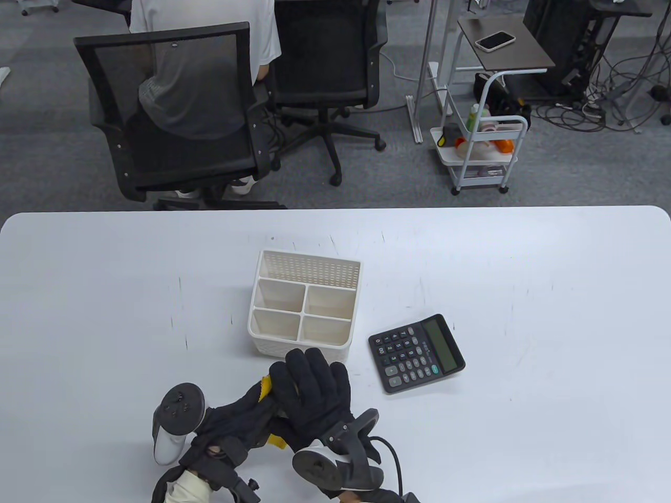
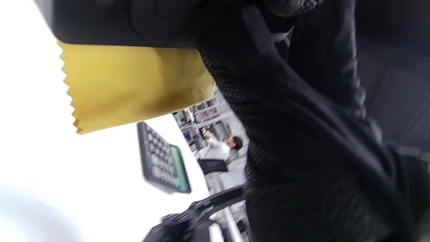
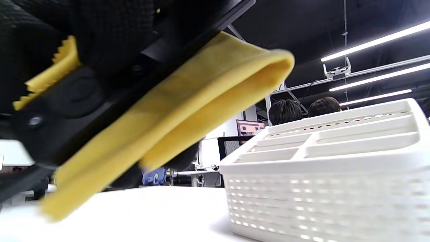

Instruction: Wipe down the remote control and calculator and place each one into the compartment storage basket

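Just in front of basket (image 1: 343,293): both hands clamped round remote (image 3: 84,101) and yellow cloth (image 2: 134,84), left hand (image 1: 236,419) under, right hand (image 1: 314,387) over, mid-wipe probably. Calculator (image 1: 417,352) flat, right of basket, untouched. Compartments all bare, nothing stowed yet.

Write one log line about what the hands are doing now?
hands: both together on yellow cloth | calculator: on table, untouched | basket: empty
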